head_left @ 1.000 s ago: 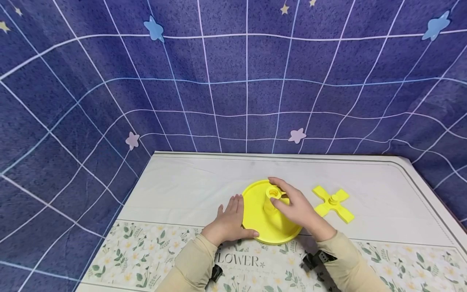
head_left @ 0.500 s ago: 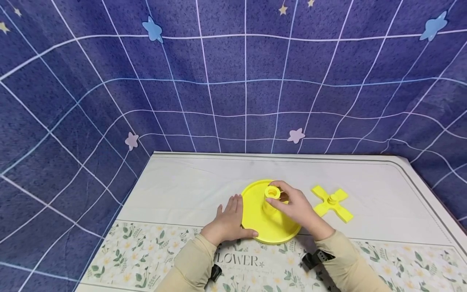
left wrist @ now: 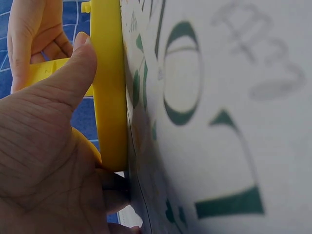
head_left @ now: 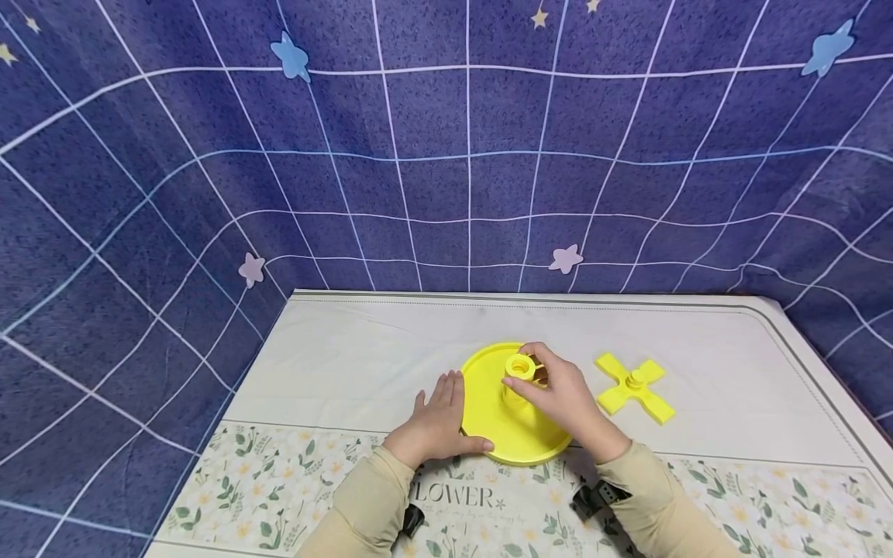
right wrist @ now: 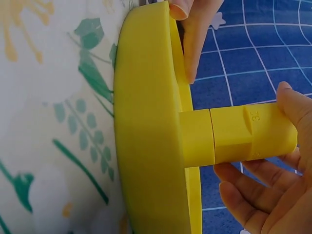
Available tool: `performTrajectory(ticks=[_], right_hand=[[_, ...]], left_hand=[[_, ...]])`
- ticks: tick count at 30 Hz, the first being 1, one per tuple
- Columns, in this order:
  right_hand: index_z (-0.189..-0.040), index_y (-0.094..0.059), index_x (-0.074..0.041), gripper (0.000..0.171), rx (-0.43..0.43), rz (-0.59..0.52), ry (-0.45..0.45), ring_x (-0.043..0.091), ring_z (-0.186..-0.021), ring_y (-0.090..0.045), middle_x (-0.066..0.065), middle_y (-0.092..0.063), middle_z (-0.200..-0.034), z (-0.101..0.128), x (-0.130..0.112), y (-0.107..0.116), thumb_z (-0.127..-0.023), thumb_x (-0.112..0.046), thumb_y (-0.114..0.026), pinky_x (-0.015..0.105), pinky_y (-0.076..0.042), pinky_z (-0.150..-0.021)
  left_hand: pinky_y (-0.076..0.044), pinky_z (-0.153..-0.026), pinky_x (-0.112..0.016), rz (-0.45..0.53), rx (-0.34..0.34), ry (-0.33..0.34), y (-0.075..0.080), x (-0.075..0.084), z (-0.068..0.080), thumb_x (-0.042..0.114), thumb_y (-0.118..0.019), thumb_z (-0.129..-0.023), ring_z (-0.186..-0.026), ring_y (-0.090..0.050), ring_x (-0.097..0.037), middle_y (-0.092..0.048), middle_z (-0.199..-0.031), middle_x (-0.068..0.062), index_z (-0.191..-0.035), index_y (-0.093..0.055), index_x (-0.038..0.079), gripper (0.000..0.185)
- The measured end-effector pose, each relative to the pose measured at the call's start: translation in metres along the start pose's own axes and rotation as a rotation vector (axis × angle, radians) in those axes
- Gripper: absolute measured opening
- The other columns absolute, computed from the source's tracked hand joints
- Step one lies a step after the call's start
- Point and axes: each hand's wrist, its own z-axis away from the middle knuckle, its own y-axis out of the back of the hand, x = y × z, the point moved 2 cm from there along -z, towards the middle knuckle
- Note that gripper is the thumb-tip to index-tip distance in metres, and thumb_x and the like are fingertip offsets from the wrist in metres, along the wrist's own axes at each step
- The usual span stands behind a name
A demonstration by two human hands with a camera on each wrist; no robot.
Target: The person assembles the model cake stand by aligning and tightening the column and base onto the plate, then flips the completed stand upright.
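Observation:
A round, shallow yellow tray-like base point(head_left: 483, 395) lies on the table, with a short post point(right wrist: 197, 139) rising from its middle. On that post sits a yellow hollow cylinder point(right wrist: 231, 136) with flat facets and a number on its side; a seam shows between the two. My right hand point(head_left: 561, 395) grips the cylinder near its top, thumb on the near side and fingers behind, partly hidden. My left hand point(head_left: 439, 422) lies along the base's left rim, its fingers straight and its thumb point(left wrist: 80, 66) over the front edge.
Right of the base lies a flat yellow cross-shaped piece point(head_left: 656, 404) with a short threaded-looking stud in its centre. A white cloth point(head_left: 363, 349) with a flowered band covers the table. Behind hangs a blue curtain point(head_left: 432, 186) with grid lines and stars.
My right hand has turned slightly around the cylinder, its thumb shifting left across the near side. The left hand and the base stay in place.

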Motion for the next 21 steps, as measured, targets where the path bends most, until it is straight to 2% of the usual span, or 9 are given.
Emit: performTrajectory(ticks=[5,10,15,17,21], right_hand=[[-0.141,-0.047,-0.011,0.057,-0.039,-0.002,0.044,0.029,-0.105,-0.064,0.016,-0.065,-0.121,0.0001,0.0011,0.0034,-0.092,-0.031,-0.068,0.044,-0.053,-0.086],[-0.148,-0.042,-0.009,0.055,-0.140,-0.145,0.102,0.032,-0.123,-0.053,0.016,-0.053,-0.140,-0.0016,0.0031,0.0088,-0.097,-0.017,-0.061,0.048,-0.049,-0.093],[-0.140,-0.052,-0.003,0.044,-0.231,-0.242,0.099,0.027,-0.114,-0.060,0.014,-0.053,-0.141,-0.0027,0.0075,0.0079,-0.097,-0.009,-0.060,0.037,-0.052,-0.089],[-0.137,-0.055,-0.003,0.042,-0.232,-0.252,0.084,0.025,-0.106,-0.063,0.014,-0.055,-0.139,-0.0025,0.0092,0.0069,-0.096,-0.010,-0.061,0.035,-0.053,-0.087],[-0.134,-0.058,-0.005,0.042,-0.191,-0.244,0.061,0.024,-0.109,-0.062,0.012,-0.058,-0.135,-0.0020,0.0092,0.0058,-0.094,-0.015,-0.066,0.036,-0.052,-0.089]], left_hand=[[-0.012,-0.113,-0.061,-0.003,-0.002,0.001,-0.0001,0.0001,-0.0002,0.070,-0.064,-0.079,-0.148,-0.006,-0.035,-0.006,-0.160,-0.023,-0.154,-0.006,-0.006,0.121],[-0.011,-0.113,-0.061,0.014,-0.007,0.005,0.0004,0.0006,0.0000,0.068,-0.065,-0.080,-0.148,-0.006,-0.034,-0.006,-0.161,-0.022,-0.154,-0.006,-0.006,0.120],[-0.011,-0.113,-0.061,0.013,-0.012,0.007,0.0003,0.0004,0.0001,0.068,-0.065,-0.080,-0.148,-0.006,-0.034,-0.006,-0.161,-0.021,-0.154,-0.006,-0.005,0.119],[-0.011,-0.113,-0.061,0.013,-0.009,0.005,0.0002,0.0002,0.0000,0.068,-0.065,-0.080,-0.148,-0.006,-0.034,-0.006,-0.161,-0.021,-0.154,-0.006,-0.005,0.119],[-0.011,-0.114,-0.061,0.015,-0.004,0.003,-0.0002,-0.0006,-0.0005,0.068,-0.064,-0.080,-0.148,-0.005,-0.034,-0.006,-0.161,-0.021,-0.154,-0.006,-0.005,0.120]])
